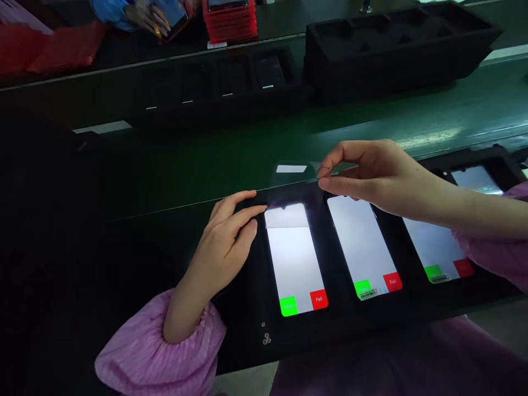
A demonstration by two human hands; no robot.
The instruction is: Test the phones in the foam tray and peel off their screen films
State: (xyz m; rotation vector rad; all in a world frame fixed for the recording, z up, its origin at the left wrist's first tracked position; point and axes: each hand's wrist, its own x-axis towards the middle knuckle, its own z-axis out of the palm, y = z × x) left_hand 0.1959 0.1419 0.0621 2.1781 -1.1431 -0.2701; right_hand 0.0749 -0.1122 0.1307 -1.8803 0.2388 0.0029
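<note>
A black tray point(243, 330) in front of me holds a row of phones with lit white screens. The left phone point(295, 258) shows a green and a red button at its bottom edge. My left hand point(225, 247) rests on the tray beside this phone, fingers stretched toward its top left corner. My right hand point(371, 173) is pinched on the corner of a clear protective film point(291, 179), lifted off the top of the left phone. A second phone point(363, 247) and a third phone point(437, 247) lie to the right, partly under my right arm.
A green conveyor belt point(412, 115) runs behind the tray. Black foam trays point(396, 44) and a dark tray with slots point(223, 82) sit beyond it. A stack of red trays point(230, 22) stands at the back. Another person's hands point(152, 16) hold a phone at the top left.
</note>
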